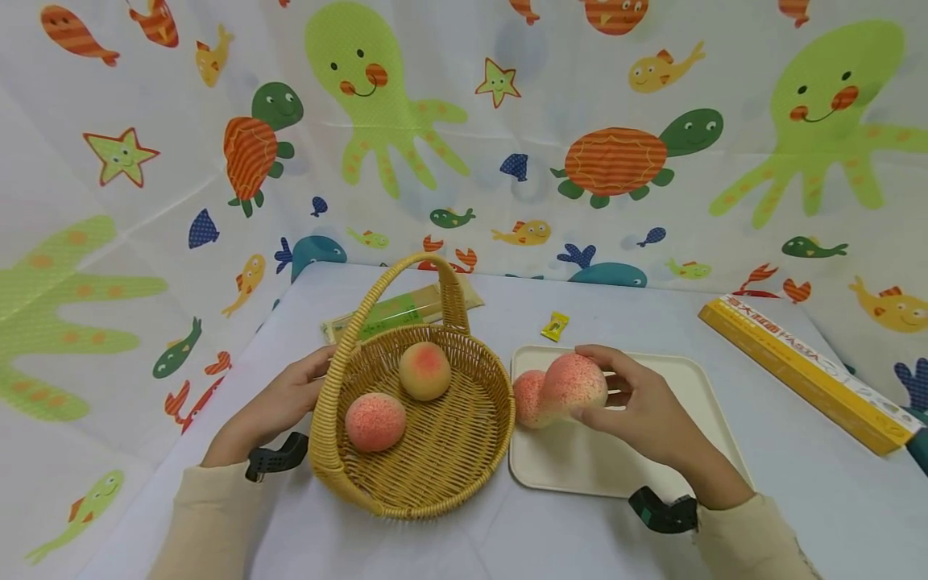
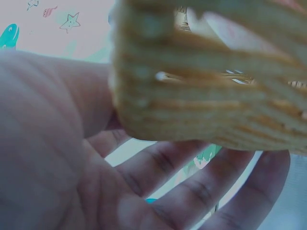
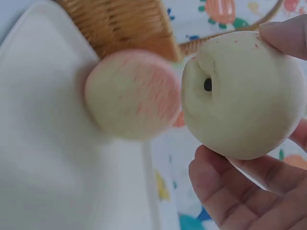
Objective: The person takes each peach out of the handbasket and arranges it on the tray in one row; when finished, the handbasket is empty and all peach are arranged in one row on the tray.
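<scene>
My right hand [image 1: 648,411] holds a pink-and-cream peach [image 1: 574,385] above the tray, thumb on one side and fingers on the other. A dark pit shows in the end of that peach [image 3: 244,96] in the right wrist view. Another peach [image 1: 529,400] lies on the cream tray [image 1: 681,427], by the basket. Two more peaches, a speckled pink one [image 1: 375,422] and a yellow one with a red blush [image 1: 424,371], sit inside the wicker basket [image 1: 442,435]. At the basket's left side is my left hand [image 1: 290,399], its nearly straight fingers [image 2: 192,191] touching the wicker.
Behind the basket lies a green-labelled packet [image 1: 391,316], partly hidden. A small yellow wrapped sweet [image 1: 555,326] is beyond the tray. To the right, a long yellow pasta box [image 1: 808,370] lies slanted. A cloth with printed sea animals hangs at the back.
</scene>
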`<state>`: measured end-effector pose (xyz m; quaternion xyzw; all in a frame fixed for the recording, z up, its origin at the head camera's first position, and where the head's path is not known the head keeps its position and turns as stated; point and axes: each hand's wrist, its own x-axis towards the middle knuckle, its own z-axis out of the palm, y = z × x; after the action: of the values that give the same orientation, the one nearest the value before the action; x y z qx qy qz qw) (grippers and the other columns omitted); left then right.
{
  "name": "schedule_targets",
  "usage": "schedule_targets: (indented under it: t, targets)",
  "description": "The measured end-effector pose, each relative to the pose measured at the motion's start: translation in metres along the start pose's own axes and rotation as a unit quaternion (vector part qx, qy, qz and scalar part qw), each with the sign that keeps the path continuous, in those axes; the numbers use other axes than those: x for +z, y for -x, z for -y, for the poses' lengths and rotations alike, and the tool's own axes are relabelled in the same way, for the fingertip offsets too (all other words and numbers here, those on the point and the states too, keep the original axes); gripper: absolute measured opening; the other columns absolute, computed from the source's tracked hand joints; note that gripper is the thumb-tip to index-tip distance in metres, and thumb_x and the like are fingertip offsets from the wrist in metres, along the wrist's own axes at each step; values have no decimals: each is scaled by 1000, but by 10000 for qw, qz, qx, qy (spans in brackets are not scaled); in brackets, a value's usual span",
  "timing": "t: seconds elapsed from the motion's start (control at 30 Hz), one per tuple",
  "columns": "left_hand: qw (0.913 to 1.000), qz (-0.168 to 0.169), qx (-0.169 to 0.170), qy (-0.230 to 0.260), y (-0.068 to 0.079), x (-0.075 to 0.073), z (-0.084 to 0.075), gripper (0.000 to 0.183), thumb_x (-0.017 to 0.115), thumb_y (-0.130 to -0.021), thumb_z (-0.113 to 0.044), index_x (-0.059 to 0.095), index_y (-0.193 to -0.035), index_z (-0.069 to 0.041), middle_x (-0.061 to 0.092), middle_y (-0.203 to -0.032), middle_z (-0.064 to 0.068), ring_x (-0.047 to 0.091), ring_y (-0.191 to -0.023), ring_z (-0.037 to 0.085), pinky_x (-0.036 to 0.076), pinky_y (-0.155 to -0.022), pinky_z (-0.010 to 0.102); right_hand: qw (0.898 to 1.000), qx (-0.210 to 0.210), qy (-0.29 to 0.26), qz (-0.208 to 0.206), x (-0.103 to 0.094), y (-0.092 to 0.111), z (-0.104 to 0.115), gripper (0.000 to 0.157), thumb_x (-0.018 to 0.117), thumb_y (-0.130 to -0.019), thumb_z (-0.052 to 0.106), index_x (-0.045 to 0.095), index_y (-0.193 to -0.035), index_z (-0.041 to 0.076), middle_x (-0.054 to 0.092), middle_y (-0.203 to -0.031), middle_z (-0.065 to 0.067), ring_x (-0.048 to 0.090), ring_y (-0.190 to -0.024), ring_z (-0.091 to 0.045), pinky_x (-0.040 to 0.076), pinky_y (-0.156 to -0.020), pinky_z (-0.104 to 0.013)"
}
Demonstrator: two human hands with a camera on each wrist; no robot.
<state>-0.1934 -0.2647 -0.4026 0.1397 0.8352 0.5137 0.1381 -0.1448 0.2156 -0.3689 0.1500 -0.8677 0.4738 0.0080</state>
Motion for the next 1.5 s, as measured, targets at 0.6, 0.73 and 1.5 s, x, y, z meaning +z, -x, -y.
schedule_targets:
  t: [0.6,0.73,1.5]
  targets:
    - [10000,-16,85,4,0,1,0,56,52,-111,-25,34,-162,-10,46,-156,27,49,-138,49,53,-98,48,9973,720,-30,-139,3,-2,-48,76,83,-86,14,49,-153,6,59,-141,-18,67,-107,-28,56,-83,-29]
    - [10000,-40,68,-37,0,1,0,56,52,-111,-25,34,-162,-10,44,-157,26,48,-139,50,52,-100,50,9968,793,-93,-96,6,-3,-55,77,84,-84,13,49,-153,5,57,-144,-19,67,-109,-30,56,-83,-29]
    - [9999,13,138,0,0,1,1,55,52,-112,-26,35,-162,-10,45,-158,24,47,-140,46,51,-101,46,9961,869,-181,-1,12,-4,-58,77,82,-83,5,48,-152,5,53,-149,-19,60,-122,-40,56,-91,-38]
